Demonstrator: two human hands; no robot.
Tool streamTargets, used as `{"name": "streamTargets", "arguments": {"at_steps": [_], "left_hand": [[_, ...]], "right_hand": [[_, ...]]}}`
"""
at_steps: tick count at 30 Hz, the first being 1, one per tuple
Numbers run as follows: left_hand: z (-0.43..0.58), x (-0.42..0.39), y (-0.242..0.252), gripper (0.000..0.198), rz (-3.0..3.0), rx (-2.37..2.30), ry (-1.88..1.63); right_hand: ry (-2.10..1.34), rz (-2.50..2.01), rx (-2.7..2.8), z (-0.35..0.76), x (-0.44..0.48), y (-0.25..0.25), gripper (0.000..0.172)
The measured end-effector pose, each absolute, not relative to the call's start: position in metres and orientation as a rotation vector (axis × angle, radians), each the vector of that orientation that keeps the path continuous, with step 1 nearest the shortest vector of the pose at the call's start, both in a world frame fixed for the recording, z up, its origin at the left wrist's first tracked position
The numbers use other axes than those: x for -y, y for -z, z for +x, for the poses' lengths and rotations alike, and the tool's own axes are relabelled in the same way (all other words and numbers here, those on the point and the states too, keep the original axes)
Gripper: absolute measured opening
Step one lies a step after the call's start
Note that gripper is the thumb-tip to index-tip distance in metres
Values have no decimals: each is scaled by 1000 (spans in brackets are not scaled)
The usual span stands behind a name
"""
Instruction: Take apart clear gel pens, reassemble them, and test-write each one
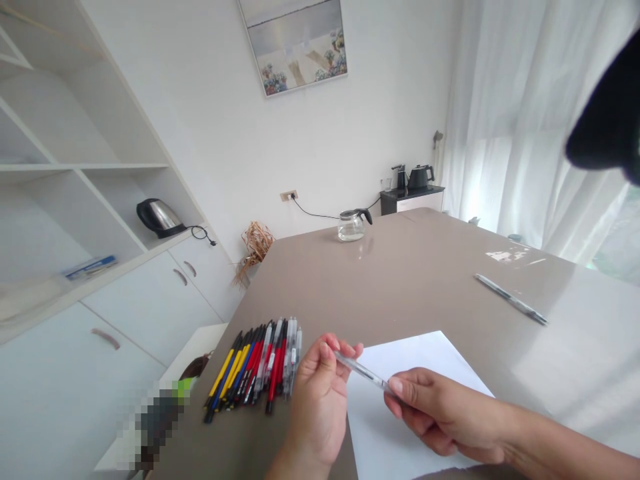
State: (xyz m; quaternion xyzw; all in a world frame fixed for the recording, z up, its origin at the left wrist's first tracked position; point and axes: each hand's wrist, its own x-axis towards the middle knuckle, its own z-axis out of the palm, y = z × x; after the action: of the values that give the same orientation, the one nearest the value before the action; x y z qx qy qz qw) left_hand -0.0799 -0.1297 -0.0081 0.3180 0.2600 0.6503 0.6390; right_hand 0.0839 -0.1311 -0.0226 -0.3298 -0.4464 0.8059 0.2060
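A clear-barrelled pen [363,371] is held between my two hands, slanting down to the right above a white sheet of paper [425,353]. My left hand [323,393] pinches its upper left end between thumb and fingers. Around the lower right end, the thumb and fingers of my right hand [435,410] are closed. Left of my left hand lies a row of many pens [253,367] in yellow, blue, red, black and clear. A single clear pen [511,299] rests apart on the right side of the table.
The brown table [400,267] carries a glass pot [351,227] at its far edge. White shelving [100,167] with an electric kettle [159,218] stands on the left. At the back right, a small cabinet [415,200] holds a dark kettle [420,176]. Dried stalks [256,247] stand beyond the table's left corner.
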Motion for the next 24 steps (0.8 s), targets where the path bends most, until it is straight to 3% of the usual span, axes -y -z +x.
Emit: {"name": "streamTargets", "arguments": {"at_steps": [9, 17, 21, 24], "left_hand": [[-82, 129, 8, 18, 732, -561, -1512], [-72, 133, 12, 17, 828, -636, -1211], [-72, 136, 13, 17, 1075, -850, -1184], [-76, 136, 10, 23, 1377, -1102, -1089]], "right_hand": [[-1841, -1080, 1522, 79, 136, 25, 37], [-1955, -871, 1454, 68, 139, 25, 40], [-1446, -1106, 1704, 79, 130, 20, 38], [-1212, -1160, 1576, 89, 123, 15, 31]]}}
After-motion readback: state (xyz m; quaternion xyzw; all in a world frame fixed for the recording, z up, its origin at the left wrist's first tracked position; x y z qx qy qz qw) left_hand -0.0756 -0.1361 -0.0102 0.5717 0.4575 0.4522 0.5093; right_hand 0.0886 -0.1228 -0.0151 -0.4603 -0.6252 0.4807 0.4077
